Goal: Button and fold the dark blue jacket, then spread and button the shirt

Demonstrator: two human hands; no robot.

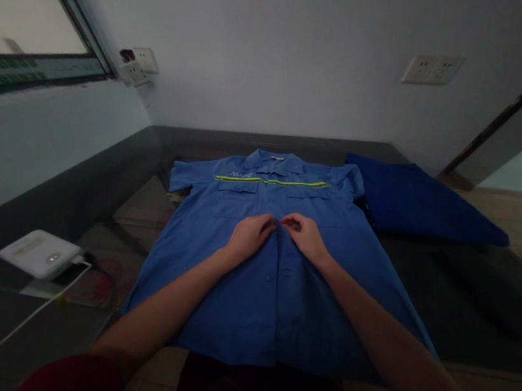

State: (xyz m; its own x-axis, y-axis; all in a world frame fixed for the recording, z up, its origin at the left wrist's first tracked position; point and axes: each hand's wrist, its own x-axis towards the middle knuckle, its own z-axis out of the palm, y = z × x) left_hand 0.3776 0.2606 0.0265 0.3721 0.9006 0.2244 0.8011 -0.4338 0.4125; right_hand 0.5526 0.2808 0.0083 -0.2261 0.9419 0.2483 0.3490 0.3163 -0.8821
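A blue short-sleeved work shirt (228,300) lies spread out, its collar at the far end and its hem at the near edge. Across its chest runs a yellow-green stripe above two flap pockets. My left hand (253,233) pinches one edge of the shirt's front opening at mid-height. Close beside it, my right hand (304,234) pinches the other edge, its thumb and fingers curled together. Below the hands the front edges lie apart, with a button showing on the left panel. Whatever small part sits between the fingertips is hidden.
A folded dark blue cloth (428,201) lies at the right on the dark table (479,295). At the left sits a white device (42,253) with a white cable (38,314). Wall sockets (431,70) are on the wall behind.
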